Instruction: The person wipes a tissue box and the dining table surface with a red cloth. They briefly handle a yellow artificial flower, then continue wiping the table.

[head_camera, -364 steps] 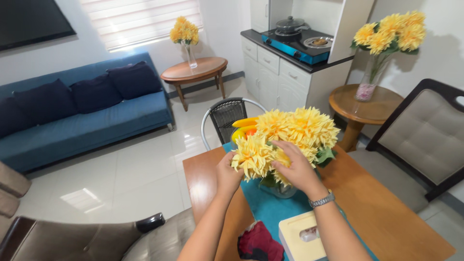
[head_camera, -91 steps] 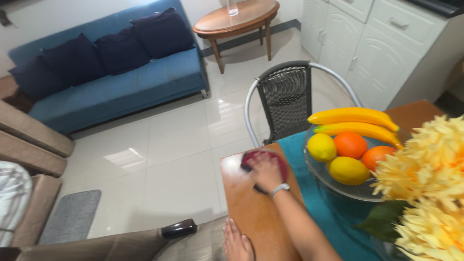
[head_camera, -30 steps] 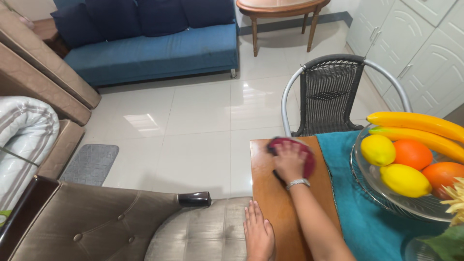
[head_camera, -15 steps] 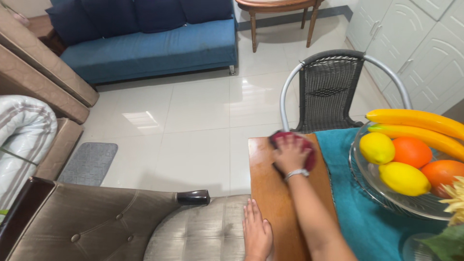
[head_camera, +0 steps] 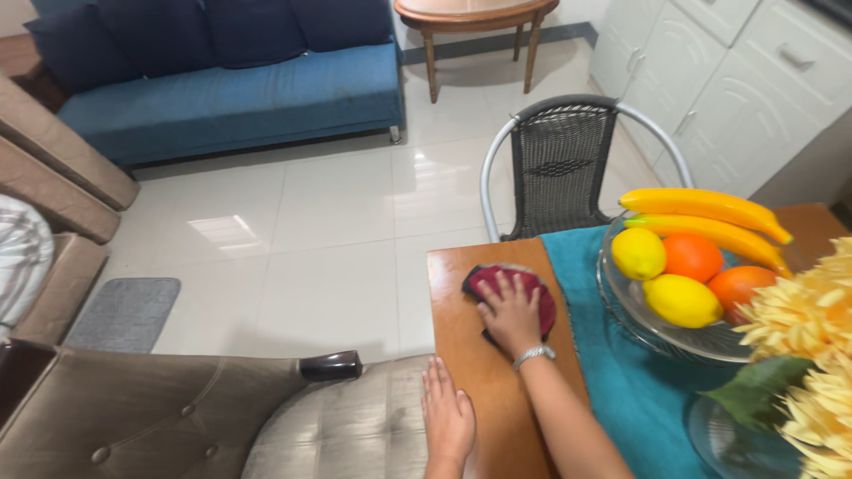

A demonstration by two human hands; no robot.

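My right hand presses flat on a dark red cloth that lies on the wooden table, near its far left corner. A silver watch sits on that wrist. My left hand rests open, fingers together, on the table's near left edge beside a tufted chair seat. A teal runner covers the table just right of the cloth.
A glass bowl of bananas, lemons and oranges stands on the runner, with yellow flowers in a glass vase at the right. A black wicker chair faces the table's far end. Brown armchair, blue sofa and white cabinets surround the tiled floor.
My right hand has drawn the red cloth a little back toward me along the table. The view has shifted right, bringing the flowers back in. My left hand stays on the edge.
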